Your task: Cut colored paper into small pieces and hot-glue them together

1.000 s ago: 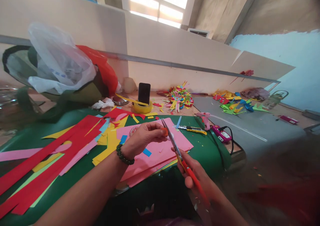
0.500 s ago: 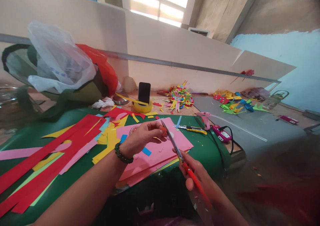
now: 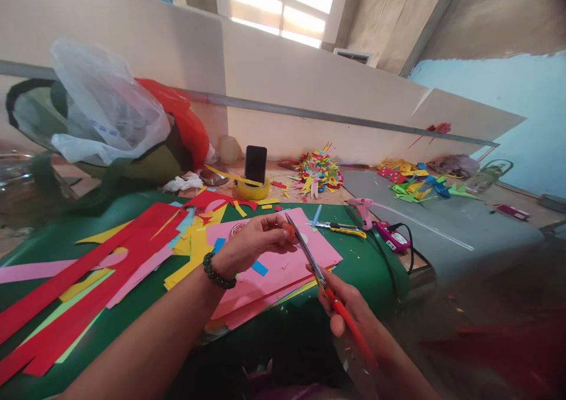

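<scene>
Between the thumb and fingertips of my left hand [image 3: 265, 235] is a small orange-red piece of paper [image 3: 289, 230]. My right hand [image 3: 342, 300] grips a pair of scissors [image 3: 349, 329] with red-orange handles. Their long metal blades point up and away, close together, with the tips right beside the small piece. Whether the blades touch it I cannot tell. Below both hands lies a stack of pink paper sheets [image 3: 265, 285], with blue strips [image 3: 259, 268] and small scraps on top.
Red paper strips [image 3: 88, 282] and yellow paper [image 3: 194, 252] lie to the left on the green mat [image 3: 145, 329]. A utility knife [image 3: 340, 229], pink glue gun [image 3: 362, 210] and purple power strip [image 3: 393, 239] lie right. Behind are a phone [image 3: 255, 164], tape roll [image 3: 252, 190] and paper-flower cluster [image 3: 318, 173].
Both hands stay almost in place. The fingers of my left hand have shifted slightly around the small piece, and the scissors have barely moved.
</scene>
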